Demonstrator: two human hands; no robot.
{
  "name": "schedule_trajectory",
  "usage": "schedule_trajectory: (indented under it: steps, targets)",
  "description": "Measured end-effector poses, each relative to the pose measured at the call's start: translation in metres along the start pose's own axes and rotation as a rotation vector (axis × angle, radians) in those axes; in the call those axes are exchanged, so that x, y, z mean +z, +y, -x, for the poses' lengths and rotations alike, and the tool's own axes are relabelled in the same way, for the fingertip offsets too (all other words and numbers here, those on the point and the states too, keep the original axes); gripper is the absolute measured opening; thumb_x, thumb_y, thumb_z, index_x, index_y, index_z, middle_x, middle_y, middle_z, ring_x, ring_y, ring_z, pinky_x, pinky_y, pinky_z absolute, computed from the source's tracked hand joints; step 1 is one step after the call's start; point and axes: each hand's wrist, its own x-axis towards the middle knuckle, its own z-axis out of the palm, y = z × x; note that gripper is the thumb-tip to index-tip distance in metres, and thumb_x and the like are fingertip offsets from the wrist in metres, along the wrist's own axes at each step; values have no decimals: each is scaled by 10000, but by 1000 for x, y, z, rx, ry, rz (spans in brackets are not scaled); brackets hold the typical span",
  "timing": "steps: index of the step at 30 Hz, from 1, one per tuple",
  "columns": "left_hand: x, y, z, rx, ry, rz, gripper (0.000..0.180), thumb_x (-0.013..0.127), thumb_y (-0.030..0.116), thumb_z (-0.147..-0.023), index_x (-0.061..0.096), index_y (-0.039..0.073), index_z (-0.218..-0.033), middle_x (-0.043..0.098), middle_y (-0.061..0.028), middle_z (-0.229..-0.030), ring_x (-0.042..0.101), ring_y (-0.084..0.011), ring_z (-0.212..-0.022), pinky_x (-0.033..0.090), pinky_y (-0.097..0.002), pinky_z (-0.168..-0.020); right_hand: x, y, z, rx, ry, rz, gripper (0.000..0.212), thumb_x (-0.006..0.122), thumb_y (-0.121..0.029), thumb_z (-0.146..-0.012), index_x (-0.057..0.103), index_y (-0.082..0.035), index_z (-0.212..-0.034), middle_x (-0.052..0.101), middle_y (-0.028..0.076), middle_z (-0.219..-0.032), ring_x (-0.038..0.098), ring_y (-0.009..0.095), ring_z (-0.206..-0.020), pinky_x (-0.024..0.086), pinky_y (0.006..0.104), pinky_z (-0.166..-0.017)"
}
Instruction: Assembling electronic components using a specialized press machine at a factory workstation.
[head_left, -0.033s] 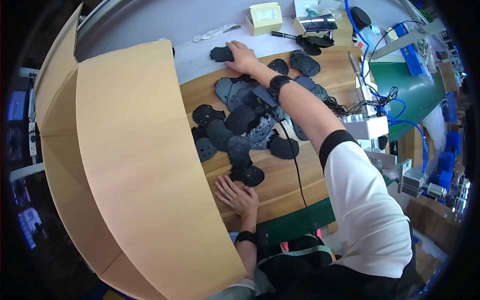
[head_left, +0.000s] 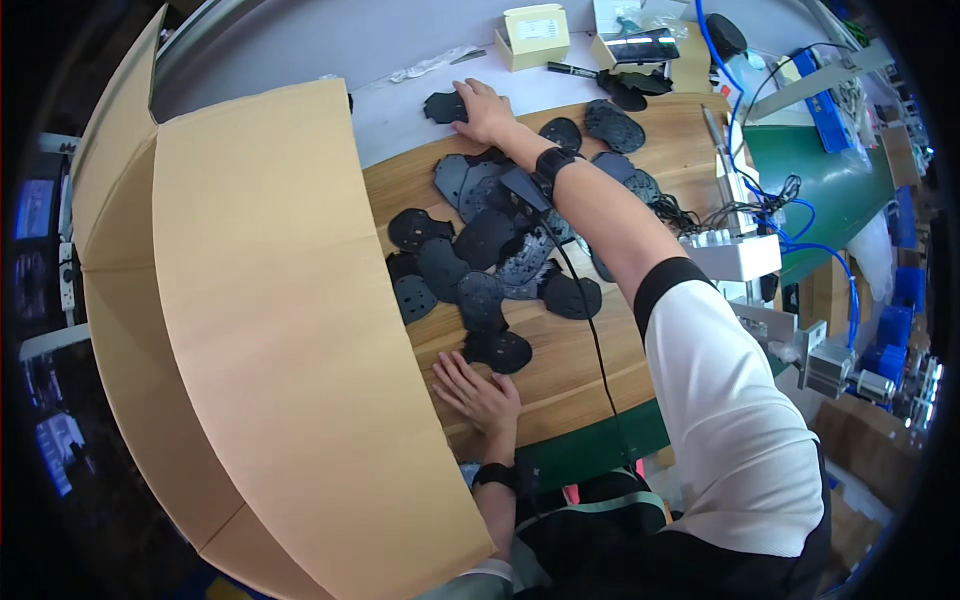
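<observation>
At the far edge of the wooden board, my right hand (head_left: 487, 112) has its thumb and fingers around the right end of a flat black plastic plate (head_left: 442, 107). That plate lies on the white surface. Nearer to me, my left hand (head_left: 480, 395) rests palm down on the wood, its fingers stretched out and holding nothing. Just beyond its fingertips is a rounded black plate (head_left: 500, 351). Between my hands spreads a loose heap of similar black plates (head_left: 487, 238), several with small holes, partly hidden beneath my right wrist and its dark strap device.
A large open cardboard box (head_left: 290, 320) stands at the left, covering part of the wooden board (head_left: 570, 375). A black cable (head_left: 592, 330) hangs from my right wrist across the board. Small boxes (head_left: 532, 42) and a marker (head_left: 571, 69) sit at the back. Metal fixtures (head_left: 735, 257) and blue tubing line the right.
</observation>
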Motion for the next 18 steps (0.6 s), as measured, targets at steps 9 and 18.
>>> schedule_trajectory:
  steps: [9,18]
  targets:
    - [-5,4,-3,-14,9,61,836,561,227,-854,284,-52,-1591,255,-255,-1682,174,-453,-1584,103,-637,-1273,-8,-1,4,81,106,-173,479,809,-238,-844,640,-83,-1264,611,200,-1163,605,369,-1133,527,481,-991]
    - [-11,4,-3,-73,-39,50,850,591,223,-853,275,-42,-1596,229,-232,-1703,144,-415,-1600,75,-603,-1292,-78,15,163,20,-6,-594,266,676,-115,-949,667,-29,-1201,682,186,-1031,695,355,-940,559,404,-803]
